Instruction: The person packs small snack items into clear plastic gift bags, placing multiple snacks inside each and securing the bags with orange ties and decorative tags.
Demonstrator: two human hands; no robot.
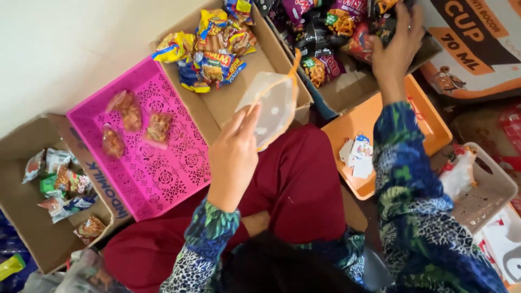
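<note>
My left hand (234,153) holds up a small sheer pouch with an orange edge (272,104), empty as far as I can see, above my red-clad lap. My right hand (398,44) reaches into a cardboard box (353,84) full of dark and red snack packets at the top, fingers closed among them; what it grips is hidden. A pink perforated tray (157,173) on my left carries three filled clear pouches (130,111) of snacks.
A cardboard box (228,100) with yellow and blue snack packets lies ahead. Another box (27,217) of mixed packets sits at the far left. An orange tray (380,116) holds small paper tags. A white basket (491,190) stands right.
</note>
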